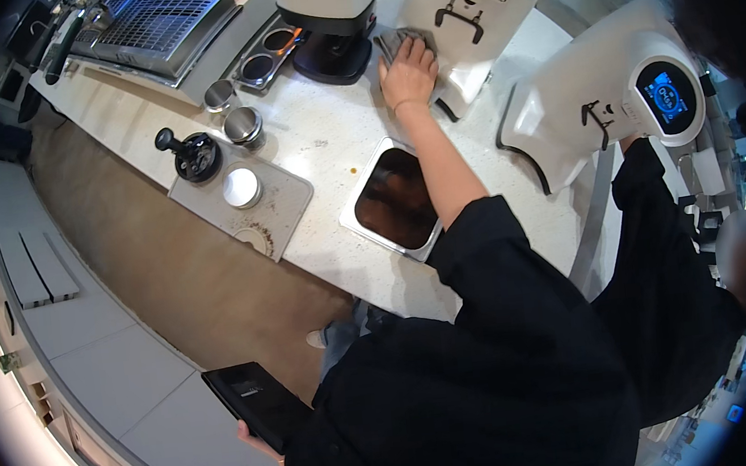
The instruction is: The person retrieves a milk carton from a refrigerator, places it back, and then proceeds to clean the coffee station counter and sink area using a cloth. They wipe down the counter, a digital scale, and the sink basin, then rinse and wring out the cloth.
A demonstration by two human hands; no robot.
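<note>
My right hand (408, 76) is bunched over a grey cloth (388, 44), pressing it on the white speckled counter (314, 114). Just right of the cloth stands a white coffee grinder (425, 9) with a lit display. Beneath my right forearm sits a rectangular metal pan (352, 216), its dark interior partly hidden by the arm. Low at the left, my left hand (258, 439) grips the edge of a flat black slab (258, 399), perhaps a tablet or folder, bearing small writing. My black top hides the left forearm.
A second white grinder (575, 92) stands at right, with a co-worker's black sleeve (643, 207) reaching behind it. Metal cups (243, 127), a grey mat (276, 208) holding a black-handled tool (194, 157), and an espresso machine's drip tray (152, 35) lie left. White cabinets (108, 353) line the aisle.
</note>
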